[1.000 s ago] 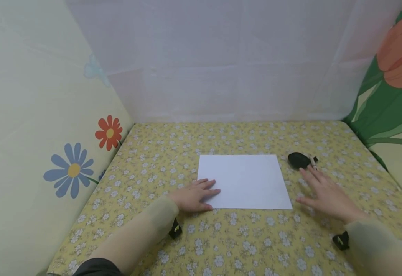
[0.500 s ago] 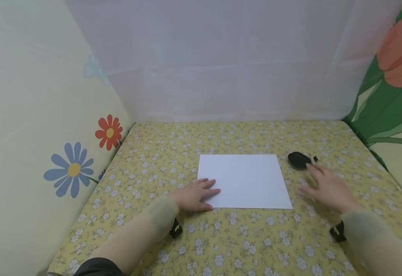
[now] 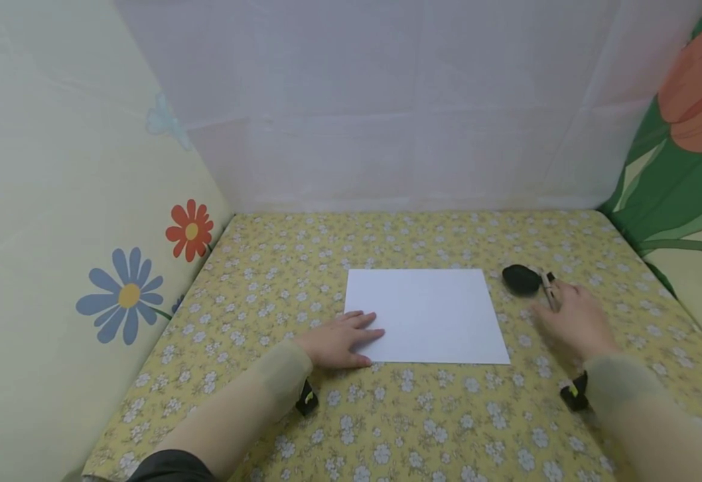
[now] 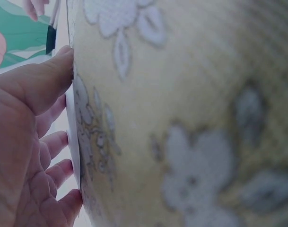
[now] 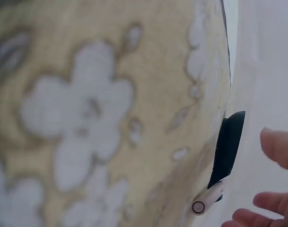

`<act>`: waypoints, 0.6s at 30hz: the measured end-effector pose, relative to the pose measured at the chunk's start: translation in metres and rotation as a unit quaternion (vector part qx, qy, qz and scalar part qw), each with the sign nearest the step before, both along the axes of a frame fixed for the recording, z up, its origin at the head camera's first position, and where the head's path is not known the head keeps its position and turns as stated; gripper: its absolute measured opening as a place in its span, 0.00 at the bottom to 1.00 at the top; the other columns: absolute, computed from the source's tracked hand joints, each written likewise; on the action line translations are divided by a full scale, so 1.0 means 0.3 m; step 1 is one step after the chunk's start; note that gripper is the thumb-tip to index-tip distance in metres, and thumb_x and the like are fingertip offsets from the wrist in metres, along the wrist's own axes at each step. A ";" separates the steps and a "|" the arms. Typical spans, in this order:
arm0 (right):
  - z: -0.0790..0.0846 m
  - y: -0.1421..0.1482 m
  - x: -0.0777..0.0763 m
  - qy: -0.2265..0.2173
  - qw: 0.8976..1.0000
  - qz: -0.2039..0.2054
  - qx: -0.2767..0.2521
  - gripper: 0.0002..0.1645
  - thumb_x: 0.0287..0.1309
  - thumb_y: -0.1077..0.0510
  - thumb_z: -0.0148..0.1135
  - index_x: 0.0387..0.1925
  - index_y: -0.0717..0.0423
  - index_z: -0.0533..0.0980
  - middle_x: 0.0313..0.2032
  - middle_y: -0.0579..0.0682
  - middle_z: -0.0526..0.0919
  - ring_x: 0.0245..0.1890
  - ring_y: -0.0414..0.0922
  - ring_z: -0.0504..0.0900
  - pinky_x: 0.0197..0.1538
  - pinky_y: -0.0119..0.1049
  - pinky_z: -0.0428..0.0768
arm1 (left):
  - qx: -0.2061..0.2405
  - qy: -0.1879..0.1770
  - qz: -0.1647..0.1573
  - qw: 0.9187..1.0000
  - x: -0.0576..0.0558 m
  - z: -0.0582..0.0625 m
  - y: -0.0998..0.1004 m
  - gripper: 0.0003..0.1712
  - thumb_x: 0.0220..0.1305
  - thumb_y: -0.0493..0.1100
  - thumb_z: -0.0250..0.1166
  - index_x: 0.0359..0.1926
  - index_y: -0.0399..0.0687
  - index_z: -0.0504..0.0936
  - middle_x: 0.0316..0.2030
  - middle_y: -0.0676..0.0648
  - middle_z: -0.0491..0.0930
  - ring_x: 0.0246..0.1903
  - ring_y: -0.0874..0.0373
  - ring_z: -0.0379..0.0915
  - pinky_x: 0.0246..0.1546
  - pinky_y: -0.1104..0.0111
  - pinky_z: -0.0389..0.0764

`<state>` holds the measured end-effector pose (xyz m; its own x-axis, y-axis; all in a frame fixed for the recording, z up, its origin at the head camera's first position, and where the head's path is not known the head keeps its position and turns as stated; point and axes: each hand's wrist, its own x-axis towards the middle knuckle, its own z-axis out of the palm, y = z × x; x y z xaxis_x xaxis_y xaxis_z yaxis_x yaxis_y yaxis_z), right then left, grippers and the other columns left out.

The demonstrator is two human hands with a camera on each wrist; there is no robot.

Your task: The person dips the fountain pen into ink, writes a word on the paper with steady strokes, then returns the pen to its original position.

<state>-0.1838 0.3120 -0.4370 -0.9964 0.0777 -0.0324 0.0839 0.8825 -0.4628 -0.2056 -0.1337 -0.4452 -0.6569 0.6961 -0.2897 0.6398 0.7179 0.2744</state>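
Observation:
My left hand (image 3: 337,343) lies with spread fingers on the left edge of a white sheet of paper (image 3: 432,314). In the left wrist view, the thumb and fingertips of the left hand (image 4: 35,123) touch the sheet's surface. My right hand (image 3: 577,321) hovers at a pen-like marker (image 3: 548,289) with a light barrel and a dark end. The right wrist view has the marker (image 5: 207,198) lying on the cloth, apart from the right hand's (image 5: 271,189) thumb and fingers, which hold nothing. Against the marker sits a black rounded object (image 3: 521,280), its kind unclear.
A yellow floral cloth (image 3: 303,254) covers the table. A white sheet wall (image 3: 357,134) stands at the back. Printed flower panels flank it, a pale one (image 3: 55,201) on the left and a green one (image 3: 688,181) on the right.
My right hand has moved slightly forward and round to the right side of the marker, with fingers more bent. The left hand and paper have stayed put.

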 end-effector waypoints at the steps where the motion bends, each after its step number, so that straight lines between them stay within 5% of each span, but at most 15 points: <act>1: -0.002 0.001 -0.003 0.000 1.000 -0.006 -0.001 0.58 0.64 0.30 0.47 0.69 0.76 0.48 0.61 0.83 0.54 0.57 0.78 0.55 0.53 0.74 0.60 | 0.001 0.000 0.000 1.000 -0.001 -0.001 -0.001 0.38 0.64 0.67 0.55 0.73 0.70 0.56 0.75 0.54 0.41 0.74 0.50 0.35 0.70 0.49 0.47; 18: -0.007 0.013 -0.037 -0.055 0.995 -0.079 -0.034 0.45 0.68 0.45 0.51 0.68 0.76 0.50 0.59 0.82 0.56 0.54 0.75 0.62 0.46 0.66 0.71 | 0.001 -0.008 0.006 1.000 -0.003 -0.002 0.002 0.38 0.64 0.66 0.56 0.73 0.70 0.57 0.75 0.55 0.41 0.74 0.51 0.35 0.70 0.49 0.47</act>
<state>-0.1950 0.3160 -0.4391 -0.9624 0.2263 -0.1504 0.2715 0.8214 -0.5016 -0.2065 -0.1332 -0.4457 -0.6609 0.6883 -0.2992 0.6261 0.7254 0.2859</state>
